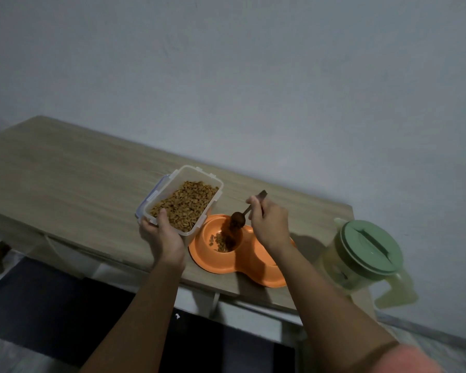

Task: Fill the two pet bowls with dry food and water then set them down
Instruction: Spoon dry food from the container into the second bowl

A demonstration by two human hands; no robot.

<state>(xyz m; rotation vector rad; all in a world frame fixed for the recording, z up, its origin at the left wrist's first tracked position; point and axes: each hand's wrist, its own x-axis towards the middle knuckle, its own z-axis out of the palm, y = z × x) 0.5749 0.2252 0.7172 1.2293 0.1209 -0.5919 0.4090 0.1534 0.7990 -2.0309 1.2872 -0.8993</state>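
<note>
- One orange double pet bowl [253, 261] lies flat on the wooden table [65, 168], near its front edge. It has two wells, left and right.
- Left well: holds a small pile of dry food [222, 242]. Right well: mostly hidden behind the right forearm; contents cannot be determined.
- One clear plastic container [180, 200], lid off, roughly half full of dry food, sits just left of the bowl, its near corner over the bowl's rim.
- Left hand [163, 235]: grasps the container's near end, thumb over the rim.
- Right hand [269, 224]: fingers curled around the handle of one spoon [238, 219]. The spoon head is tipped above the left well, with a blurred stream of kibble falling from it.
- One pitcher [369, 257] with green lid stands upright on the table's right end, apart from the bowl. Water level cannot be determined.
</note>
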